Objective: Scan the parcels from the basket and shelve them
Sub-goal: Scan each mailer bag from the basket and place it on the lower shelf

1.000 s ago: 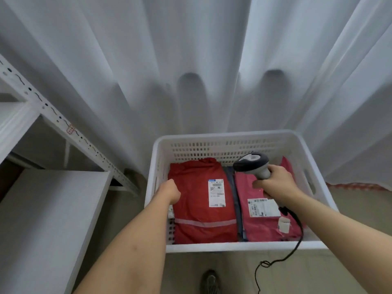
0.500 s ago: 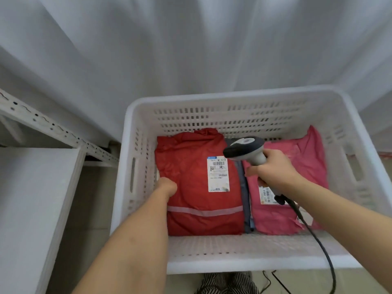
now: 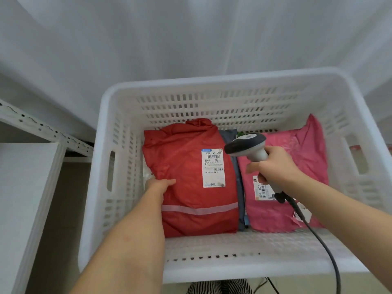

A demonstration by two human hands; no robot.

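Two bare forearms reach from the near edge into a white slotted basket (image 3: 212,96), whose near rim runs across the bottom of the view. Just below that rim a strip of black-and-white striped cloth (image 3: 218,288) shows.

On the near left, the left hand (image 3: 160,184) lies at the left edge of the red parcel (image 3: 186,187), thumb pressed on top of the wrapping; the other fingers go down out of sight between parcel and basket wall, so the full grip cannot be told. The red parcel is a soft, crinkled plastic bag lying flat on the basket floor, left of centre, with a pale band of tape across its near part and a white shipping label (image 3: 213,167) with barcodes toward its right side.

On the right, the right hand (image 3: 273,166) is wrapped around the handle of a barcode scanner (image 3: 247,144), whose dark and grey head points left, above the label's right edge. A black cable (image 3: 326,253) trails from the handle toward the near right.

Under that hand lies a pink parcel (image 3: 307,158), also soft plastic, with its own white label partly hidden. Between the two, a thin grey-blue parcel (image 3: 238,181) stands on edge.

Left of the basket is a white metal shelf (image 3: 25,187); beyond everything hangs a white curtain (image 3: 191,35).
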